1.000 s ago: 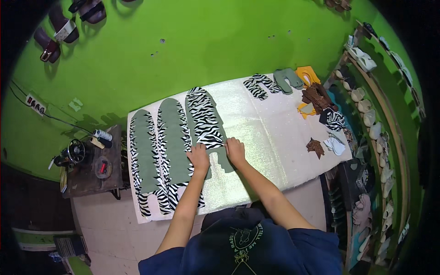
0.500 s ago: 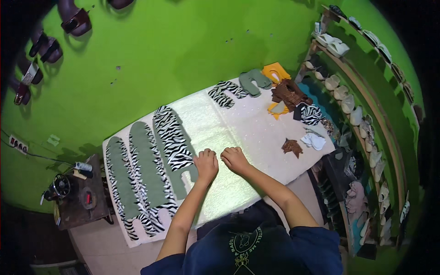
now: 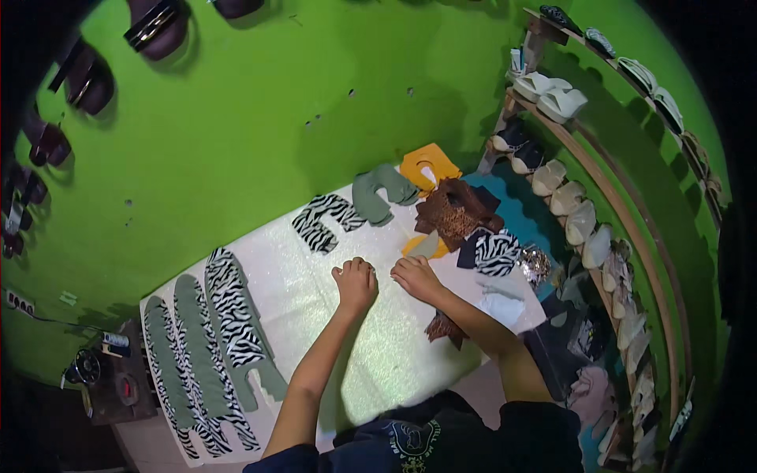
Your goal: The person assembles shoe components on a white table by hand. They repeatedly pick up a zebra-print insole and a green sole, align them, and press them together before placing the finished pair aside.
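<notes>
Both my hands rest on a white glittery sheet [image 3: 386, 355] that covers the table. My left hand [image 3: 356, 284] is curled into a loose fist and presses on the sheet. My right hand [image 3: 415, 277] lies flat beside it, fingers pointing left, nothing visibly in it. Just beyond the hands lie a zebra-print cut piece [image 3: 323, 221], a green U-shaped piece [image 3: 380, 193] and an orange piece [image 3: 426, 165]. To my left, long zebra-print strips [image 3: 231, 307] and green strips [image 3: 197, 347] lie side by side.
Brown leopard-print pieces [image 3: 455, 213], a dark zebra piece [image 3: 494, 252] and a brown scrap [image 3: 445, 327] lie at the right. A curved wooden shelf of sandals [image 3: 572, 201] stands along the right. Sandals [image 3: 158, 27] hang on the green wall. A small table with tools [image 3: 110, 378] stands left.
Both hands have moved right across the white sheet, away from the long zebra and green strips, toward the cut pieces. The view has swung right with them.
</notes>
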`<state>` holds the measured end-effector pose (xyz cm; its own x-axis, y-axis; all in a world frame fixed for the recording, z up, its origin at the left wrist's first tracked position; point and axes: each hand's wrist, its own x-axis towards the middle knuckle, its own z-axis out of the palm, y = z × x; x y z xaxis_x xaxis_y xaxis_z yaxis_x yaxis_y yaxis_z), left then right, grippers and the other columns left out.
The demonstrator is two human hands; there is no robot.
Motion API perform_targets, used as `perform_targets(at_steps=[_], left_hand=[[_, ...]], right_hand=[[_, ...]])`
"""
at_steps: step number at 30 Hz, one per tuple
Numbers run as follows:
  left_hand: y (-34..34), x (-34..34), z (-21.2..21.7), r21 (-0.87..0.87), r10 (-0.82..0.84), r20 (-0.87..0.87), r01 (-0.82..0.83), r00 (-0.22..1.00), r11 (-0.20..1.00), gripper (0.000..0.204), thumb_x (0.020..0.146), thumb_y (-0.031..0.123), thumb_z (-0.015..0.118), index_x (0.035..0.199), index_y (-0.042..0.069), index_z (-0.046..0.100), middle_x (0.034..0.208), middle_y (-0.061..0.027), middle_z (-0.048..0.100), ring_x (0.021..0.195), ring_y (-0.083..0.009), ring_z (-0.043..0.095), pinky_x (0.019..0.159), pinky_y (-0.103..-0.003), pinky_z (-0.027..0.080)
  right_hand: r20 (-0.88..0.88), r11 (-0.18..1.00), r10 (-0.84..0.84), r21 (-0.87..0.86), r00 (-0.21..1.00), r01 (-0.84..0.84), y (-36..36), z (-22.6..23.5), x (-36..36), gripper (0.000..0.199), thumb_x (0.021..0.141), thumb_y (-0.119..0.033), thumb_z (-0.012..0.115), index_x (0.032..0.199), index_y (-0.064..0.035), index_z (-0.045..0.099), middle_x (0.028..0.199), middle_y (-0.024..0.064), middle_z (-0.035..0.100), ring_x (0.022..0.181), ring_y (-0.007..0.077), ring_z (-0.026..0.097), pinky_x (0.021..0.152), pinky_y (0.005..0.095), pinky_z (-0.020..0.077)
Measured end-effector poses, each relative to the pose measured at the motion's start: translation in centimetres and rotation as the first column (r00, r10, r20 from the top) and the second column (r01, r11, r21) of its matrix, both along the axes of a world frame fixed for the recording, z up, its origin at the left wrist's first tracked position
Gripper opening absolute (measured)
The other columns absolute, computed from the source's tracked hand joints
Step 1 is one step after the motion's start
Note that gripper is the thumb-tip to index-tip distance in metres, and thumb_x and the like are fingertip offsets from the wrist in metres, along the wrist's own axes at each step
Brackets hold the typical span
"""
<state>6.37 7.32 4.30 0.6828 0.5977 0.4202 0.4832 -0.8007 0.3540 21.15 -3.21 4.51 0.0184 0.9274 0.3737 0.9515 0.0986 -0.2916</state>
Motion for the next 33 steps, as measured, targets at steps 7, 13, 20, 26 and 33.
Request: perform_targets(at_steps=[7, 13, 20, 26, 33], left_hand=[[6.3, 8.0, -0.9, 0.092, 0.122, -0.119, -0.111, 0.985, 0.990, 0.023, 0.073, 0.019, 0.061, 0.096, 0.016, 0.059, 0.101, -0.0035, 0.053, 0.094, -0.0209, 0.048, 0.079, -0.045, 0.029], [10.8, 12.0, -1.2, 0.129, 0.199, -0.143, -0.181, 0.970, 0.975, 0.042, 0.070, 0.023, 0.063, 0.108, 0.009, 0.052, 0.108, -0.0065, 0.052, 0.099, -0.0236, 0.047, 0.078, -0.046, 0.031], [14.5, 13.8, -2.0, 0.169, 0.333, -0.258, -0.297, 0.907, 0.940, 0.055, 0.069, 0.018, 0.060, 0.121, 0.006, 0.044, 0.107, -0.0065, 0.053, 0.098, -0.0224, 0.048, 0.084, -0.050, 0.030], [14.6, 14.4, -1.4, 0.187, 0.310, -0.186, -0.276, 0.933, 0.943, 0.035, 0.074, 0.013, 0.053, 0.108, 0.007, 0.052, 0.097, -0.0072, 0.055, 0.092, -0.0235, 0.051, 0.081, -0.048, 0.029], [12.8, 15.0, 1.5, 0.134, 0.173, -0.051, -0.165, 0.984, 0.977, 0.015, 0.072, 0.015, 0.059, 0.086, 0.012, 0.057, 0.085, -0.0055, 0.056, 0.078, -0.0228, 0.055, 0.076, -0.043, 0.030]], right_hand=[[0.063, 0.996, 0.027, 0.082, 0.998, -0.032, 3.9, 0.5, 9.5, 0.005, 0.079, -0.017, 0.055, 0.078, -0.0121, 0.057, 0.081, 0.0025, 0.051, 0.084, 0.0199, 0.049, 0.076, 0.0354, 0.0319], [0.062, 0.993, 0.050, 0.100, 0.997, -0.056, 7.7, 0.8, 14.0, 0.007, 0.078, -0.014, 0.053, 0.083, -0.0103, 0.058, 0.084, 0.0045, 0.050, 0.086, 0.0206, 0.049, 0.077, 0.0358, 0.0318], [0.080, 0.997, 0.065, 0.044, 0.995, -0.068, 9.8, -0.7, 15.2, 0.009, 0.078, -0.012, 0.053, 0.084, -0.0096, 0.058, 0.086, 0.0047, 0.051, 0.089, 0.0209, 0.049, 0.079, 0.0362, 0.0323], [0.022, 0.998, 0.049, 0.038, 0.999, -0.050, 10.2, -0.7, 16.0, 0.010, 0.078, -0.011, 0.053, 0.086, -0.0092, 0.058, 0.089, 0.0060, 0.052, 0.089, 0.0218, 0.049, 0.081, 0.0379, 0.0320], [-0.020, 0.989, 0.040, 0.140, 0.999, -0.037, 12.4, 2.2, 15.9, 0.028, 0.074, -0.005, 0.054, 0.102, -0.0070, 0.055, 0.107, 0.0069, 0.052, 0.105, 0.0222, 0.046, 0.088, 0.0413, 0.0325]])
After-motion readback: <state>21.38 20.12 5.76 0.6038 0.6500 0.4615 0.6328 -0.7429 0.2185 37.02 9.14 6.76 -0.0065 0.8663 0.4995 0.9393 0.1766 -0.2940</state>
